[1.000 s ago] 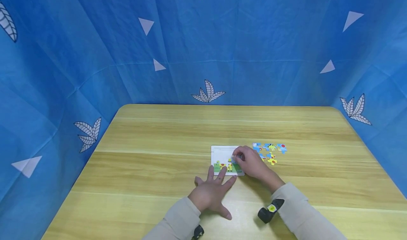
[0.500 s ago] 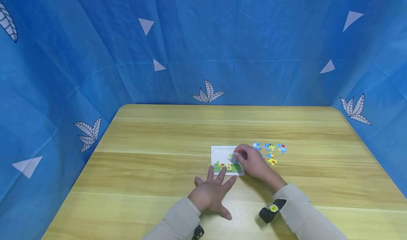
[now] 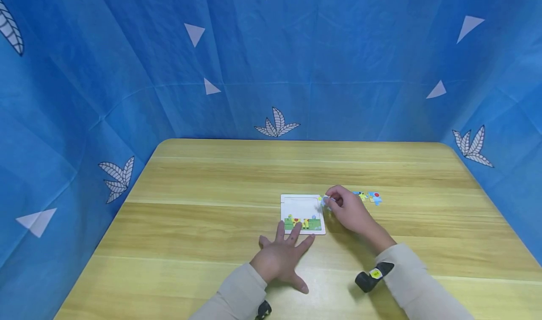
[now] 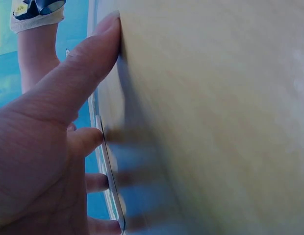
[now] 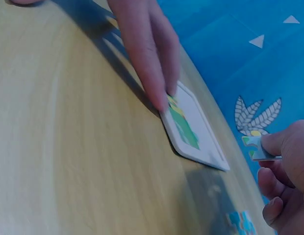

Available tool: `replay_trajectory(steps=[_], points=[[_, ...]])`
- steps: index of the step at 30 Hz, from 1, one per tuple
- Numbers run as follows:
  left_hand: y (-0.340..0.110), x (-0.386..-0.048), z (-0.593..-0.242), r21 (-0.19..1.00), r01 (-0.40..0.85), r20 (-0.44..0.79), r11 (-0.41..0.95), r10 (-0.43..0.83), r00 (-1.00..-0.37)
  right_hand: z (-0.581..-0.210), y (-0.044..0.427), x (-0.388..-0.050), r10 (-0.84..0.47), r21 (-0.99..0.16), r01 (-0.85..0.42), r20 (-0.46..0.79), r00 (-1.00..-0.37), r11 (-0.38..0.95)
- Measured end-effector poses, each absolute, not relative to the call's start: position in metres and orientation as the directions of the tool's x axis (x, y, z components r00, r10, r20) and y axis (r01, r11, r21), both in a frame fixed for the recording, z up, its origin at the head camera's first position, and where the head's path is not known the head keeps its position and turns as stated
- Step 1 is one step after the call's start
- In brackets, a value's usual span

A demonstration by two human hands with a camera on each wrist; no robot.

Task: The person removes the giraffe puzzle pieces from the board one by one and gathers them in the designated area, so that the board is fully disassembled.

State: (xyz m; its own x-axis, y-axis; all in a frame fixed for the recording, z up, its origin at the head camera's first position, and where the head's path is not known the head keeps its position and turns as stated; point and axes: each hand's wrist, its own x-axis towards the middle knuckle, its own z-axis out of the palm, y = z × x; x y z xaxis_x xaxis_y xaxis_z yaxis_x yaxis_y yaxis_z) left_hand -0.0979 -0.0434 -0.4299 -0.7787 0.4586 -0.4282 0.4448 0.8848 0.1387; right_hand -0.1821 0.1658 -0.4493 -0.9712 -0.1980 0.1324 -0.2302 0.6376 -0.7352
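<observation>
Right of centre in the head view, we see the right hand (image 3: 351, 212) pinching a puzzle piece (image 5: 256, 151) near the upper right corner of the white tray (image 3: 301, 207). Below centre, the left hand (image 3: 281, 258), fingers spread, touches the tray's lower edge; loose pieces (image 3: 375, 197) lie on the counter (image 3: 203, 207) farther right.

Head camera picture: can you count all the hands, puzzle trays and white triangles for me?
Hands: 2, left hand and right hand
Puzzle tray: 1
White triangles: 5
Total: 8
</observation>
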Motion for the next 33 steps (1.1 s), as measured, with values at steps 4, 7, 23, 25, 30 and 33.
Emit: replay_trajectory(steps=[4, 7, 23, 25, 30, 33], points=[[-0.043, -0.098, -0.431, 0.141, 0.444, -0.429, 0.885, 0.458, -0.779, -0.447, 0.178, -0.183, -0.182, -0.72, -0.215, 0.124, -0.975, 0.66], [-0.043, -0.098, -0.431, 0.143, 0.442, -0.427, 0.886, 0.458, -0.78, -0.446, 0.187, -0.183, -0.17, -0.712, -0.206, 0.122, -0.978, 0.671], [-0.044, -0.097, -0.428, 0.148, 0.429, -0.435, 0.891, 0.448, -0.781, -0.443, 0.238, -0.175, -0.07, -0.653, -0.135, 0.124, -0.99, 0.745], [-0.044, -0.097, -0.429, 0.143, 0.431, -0.436, 0.891, 0.447, -0.781, -0.444, 0.243, -0.174, -0.061, -0.652, -0.127, 0.122, -0.991, 0.748], [-0.043, -0.097, -0.431, 0.135, 0.438, -0.435, 0.889, 0.451, -0.78, -0.447, 0.254, -0.172, -0.038, -0.65, -0.103, 0.113, -0.993, 0.753], [-0.043, -0.098, -0.432, 0.132, 0.442, -0.435, 0.887, 0.452, -0.778, -0.449, 0.26, -0.171, -0.021, -0.653, -0.087, 0.108, -0.994, 0.752]])
